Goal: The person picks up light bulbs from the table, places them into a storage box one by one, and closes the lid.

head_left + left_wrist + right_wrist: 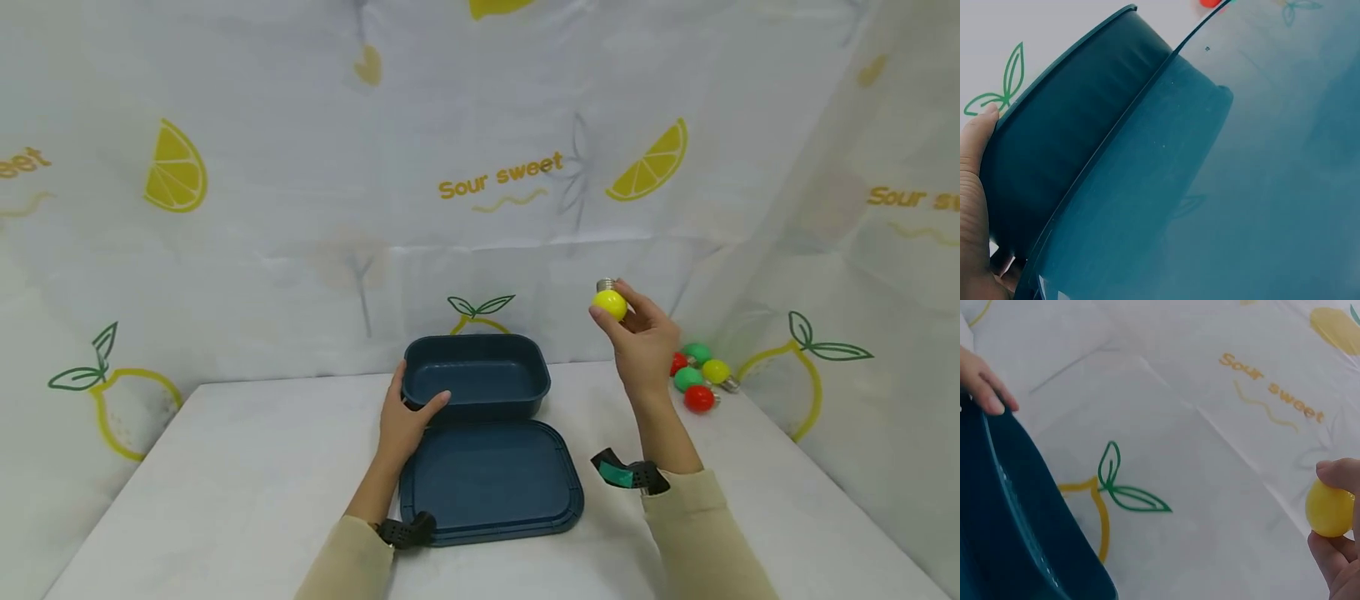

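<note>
My right hand (pixel 647 342) pinches a yellow light bulb (pixel 610 304) between thumb and fingertips, raised above the table with its metal screw base pointing up. In the right wrist view the yellow light bulb (pixel 1329 511) shows at the right edge, thumb over it and fingers below. My left hand (pixel 401 421) holds the left front corner of a dark blue plastic box (pixel 480 411), thumb along the front wall and fingers at the left side. The box stands open at the top, its inside bare. Its flat blue lid (pixel 491 479) lies directly in front.
Several round bulbs lie in a group at the right back of the white table (pixel 285 467): a red bulb (pixel 699 398), a green bulb (pixel 688 379) and a yellow bulb (pixel 716 371) among them. A lemon-printed white curtain (pixel 300 167) hangs behind the table.
</note>
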Demonstrator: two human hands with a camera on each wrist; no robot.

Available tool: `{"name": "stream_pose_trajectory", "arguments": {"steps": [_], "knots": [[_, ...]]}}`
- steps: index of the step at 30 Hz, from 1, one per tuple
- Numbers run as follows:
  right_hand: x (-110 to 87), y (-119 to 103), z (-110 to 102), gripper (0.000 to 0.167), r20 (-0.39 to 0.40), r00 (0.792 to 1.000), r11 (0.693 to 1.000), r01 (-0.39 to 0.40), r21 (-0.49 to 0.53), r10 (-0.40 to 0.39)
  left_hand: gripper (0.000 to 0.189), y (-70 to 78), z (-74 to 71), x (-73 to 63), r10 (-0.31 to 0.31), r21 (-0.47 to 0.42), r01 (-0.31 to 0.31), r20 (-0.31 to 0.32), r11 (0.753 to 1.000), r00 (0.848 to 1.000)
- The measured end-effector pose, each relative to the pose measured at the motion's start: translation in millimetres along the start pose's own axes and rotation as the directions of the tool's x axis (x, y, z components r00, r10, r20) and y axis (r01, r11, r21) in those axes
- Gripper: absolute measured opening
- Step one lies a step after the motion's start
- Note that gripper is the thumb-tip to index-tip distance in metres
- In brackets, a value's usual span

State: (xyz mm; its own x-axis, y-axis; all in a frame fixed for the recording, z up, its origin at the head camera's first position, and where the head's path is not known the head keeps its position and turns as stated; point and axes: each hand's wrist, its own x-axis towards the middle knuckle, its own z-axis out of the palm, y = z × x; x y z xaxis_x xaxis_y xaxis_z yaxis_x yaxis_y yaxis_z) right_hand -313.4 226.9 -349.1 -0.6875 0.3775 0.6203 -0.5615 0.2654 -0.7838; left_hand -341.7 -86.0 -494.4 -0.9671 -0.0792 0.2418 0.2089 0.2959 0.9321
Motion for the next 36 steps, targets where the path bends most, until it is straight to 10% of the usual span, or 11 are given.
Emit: {"name": "stream_pose_trajectory", "arguments": {"steps": [10,36], "knots": [[-5.4,-2.4,37.7,0.043,0.045,0.998,0.996,0.046,0.080,-0.050,0.101,-2.0,1.2,-0.8,0.008,0.004,-0.008,-0.006,1.000,1.000],[-17.7,36.1,56.3,0.044,0.206,0.979,1.000,-0.010,0.008,0.008,0.100,-1.6,1.1,0.7,0.011,0.004,-0.011,-0.012,1.000,1.000]]}}
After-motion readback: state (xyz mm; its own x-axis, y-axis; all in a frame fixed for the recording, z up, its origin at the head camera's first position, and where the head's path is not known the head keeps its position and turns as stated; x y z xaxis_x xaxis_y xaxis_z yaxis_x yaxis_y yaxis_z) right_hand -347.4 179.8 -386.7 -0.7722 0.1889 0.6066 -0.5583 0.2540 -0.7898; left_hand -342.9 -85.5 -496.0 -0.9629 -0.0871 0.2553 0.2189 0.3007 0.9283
